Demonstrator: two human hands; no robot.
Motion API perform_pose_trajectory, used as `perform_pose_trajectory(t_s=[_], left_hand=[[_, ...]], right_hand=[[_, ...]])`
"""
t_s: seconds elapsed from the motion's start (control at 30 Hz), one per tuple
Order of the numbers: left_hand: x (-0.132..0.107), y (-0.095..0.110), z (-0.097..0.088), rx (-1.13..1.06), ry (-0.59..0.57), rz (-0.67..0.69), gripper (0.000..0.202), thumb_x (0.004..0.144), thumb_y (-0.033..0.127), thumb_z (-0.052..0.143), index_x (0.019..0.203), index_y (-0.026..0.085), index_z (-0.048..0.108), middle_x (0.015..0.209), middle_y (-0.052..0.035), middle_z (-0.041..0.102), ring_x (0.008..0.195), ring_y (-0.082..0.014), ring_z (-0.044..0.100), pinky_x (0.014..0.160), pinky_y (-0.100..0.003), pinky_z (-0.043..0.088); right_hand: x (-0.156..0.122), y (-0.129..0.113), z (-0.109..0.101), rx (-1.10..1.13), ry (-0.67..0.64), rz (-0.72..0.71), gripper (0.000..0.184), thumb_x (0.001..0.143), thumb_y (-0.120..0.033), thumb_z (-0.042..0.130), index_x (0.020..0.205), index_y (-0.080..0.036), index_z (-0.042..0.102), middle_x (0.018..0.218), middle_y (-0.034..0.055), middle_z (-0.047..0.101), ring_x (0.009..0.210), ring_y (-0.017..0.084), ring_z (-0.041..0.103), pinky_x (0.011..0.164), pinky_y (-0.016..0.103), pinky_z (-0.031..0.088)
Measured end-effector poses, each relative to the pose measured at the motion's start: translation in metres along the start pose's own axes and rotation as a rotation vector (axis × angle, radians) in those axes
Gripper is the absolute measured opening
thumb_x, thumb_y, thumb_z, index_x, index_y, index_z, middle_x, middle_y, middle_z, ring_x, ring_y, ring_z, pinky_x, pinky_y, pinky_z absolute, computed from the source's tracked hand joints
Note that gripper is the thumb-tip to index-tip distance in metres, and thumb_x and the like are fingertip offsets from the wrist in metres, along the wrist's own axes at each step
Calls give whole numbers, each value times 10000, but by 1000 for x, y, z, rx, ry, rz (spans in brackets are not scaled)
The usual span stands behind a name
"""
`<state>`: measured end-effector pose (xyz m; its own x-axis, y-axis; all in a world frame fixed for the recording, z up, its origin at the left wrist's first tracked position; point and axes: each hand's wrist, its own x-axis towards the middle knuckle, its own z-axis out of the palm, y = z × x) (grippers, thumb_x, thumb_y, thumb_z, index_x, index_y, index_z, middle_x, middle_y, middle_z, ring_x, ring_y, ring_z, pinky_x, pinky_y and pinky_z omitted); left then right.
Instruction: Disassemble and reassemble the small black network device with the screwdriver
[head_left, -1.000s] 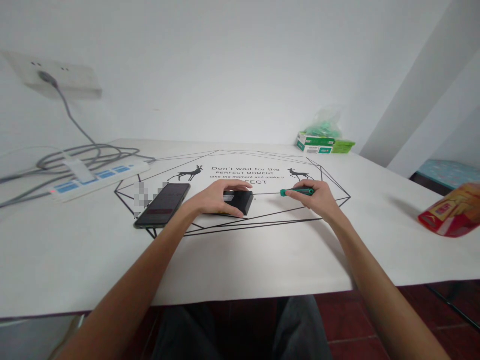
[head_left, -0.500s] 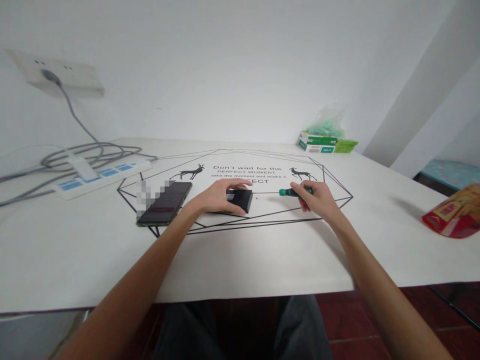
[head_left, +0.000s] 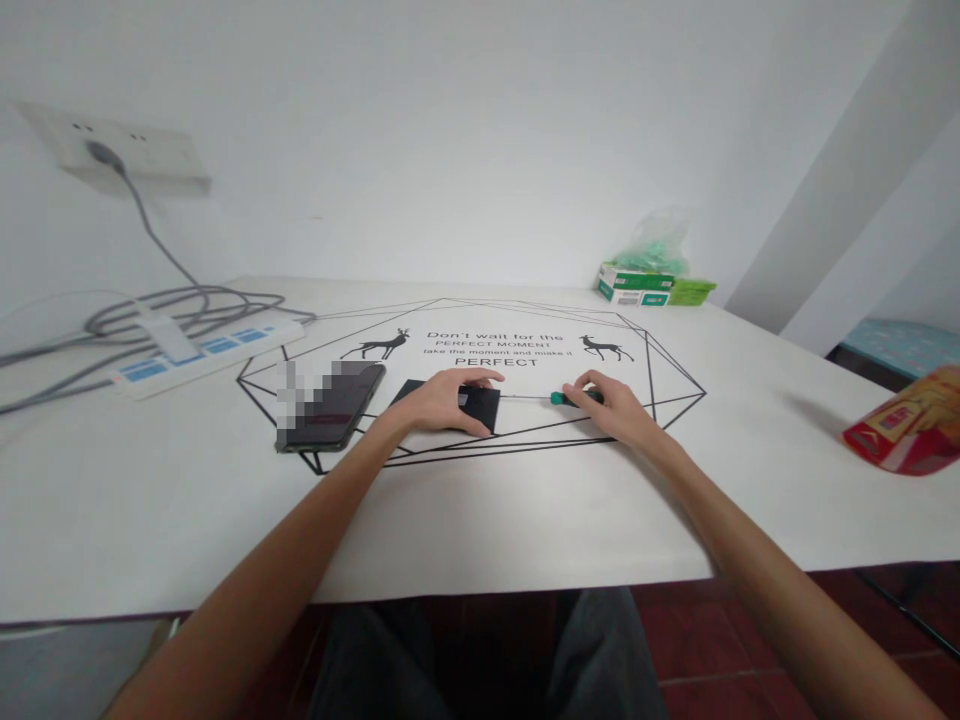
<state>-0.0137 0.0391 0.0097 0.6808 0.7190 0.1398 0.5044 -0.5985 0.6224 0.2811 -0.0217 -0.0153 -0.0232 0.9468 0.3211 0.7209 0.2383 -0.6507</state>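
Observation:
My left hand (head_left: 435, 400) is closed around a flat black box (head_left: 481, 408), with the thumb at the near edge and fingers over the far edge. The box lies on the white table, its middle covered by my hand. In my right hand (head_left: 616, 408) is a screwdriver (head_left: 559, 398) with a green and black handle and a thin metal shaft. The shaft points left, level with the table, and its tip is at the box's right side. Whether the tip touches the box is too small to tell.
A smartphone (head_left: 341, 405) lies left of the box. Farther left are a white power strip (head_left: 214, 358) and coiled grey cables (head_left: 180, 298). Small green-and-white boxes (head_left: 636, 285) stand at the back right. A red food packet (head_left: 904, 430) is near the right edge.
The box's right end has come down, so the box now lies flatter. My right hand and the screwdriver have moved slightly left and nearer to me.

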Motion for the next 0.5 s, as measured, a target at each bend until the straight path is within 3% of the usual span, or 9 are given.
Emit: perform_pose_trajectory(t_s=[0.1,0.2,0.27,0.4,0.5], left_hand=[[0,0,0,13,-24,4,845,555,433,851,1327,242,566,1274,-97,638,1200,-312,572,1029,-418,423],[0,1,0,27,-31,15,841,570,442,841,1337,249,553,1276,-100,632,1206,-316,563,1028,-421,415],[0,2,0,37,-32,16,836,581,449,833,1342,254,549,1276,-99,630,1204,-318,561,1027,-424,410],[-1,3,0,59,-41,10,856,586,454,829,1363,249,533,1301,-103,614,1216,-321,546,1032,-422,399],[0,1,0,68,-41,2,865,583,455,829,1369,256,527,1306,-98,612,1217,-320,546,1030,-418,400]], right_hand=[[0,0,-2,155,-57,49,474,682,-610,726,892,-226,543,564,-55,531,479,124,430,492,261,324],[0,-2,-4,142,-62,84,479,742,-674,635,728,-202,561,464,-50,441,425,117,389,462,267,285],[0,-2,-4,38,-18,36,534,807,-698,537,653,-187,577,484,-16,470,477,128,420,496,278,300],[0,-1,-2,94,-5,-17,477,727,-664,670,850,-214,569,635,-12,597,560,138,484,546,270,352],[0,0,-2,190,-54,54,498,700,-674,692,839,-220,543,505,-61,505,449,119,427,486,262,322]])
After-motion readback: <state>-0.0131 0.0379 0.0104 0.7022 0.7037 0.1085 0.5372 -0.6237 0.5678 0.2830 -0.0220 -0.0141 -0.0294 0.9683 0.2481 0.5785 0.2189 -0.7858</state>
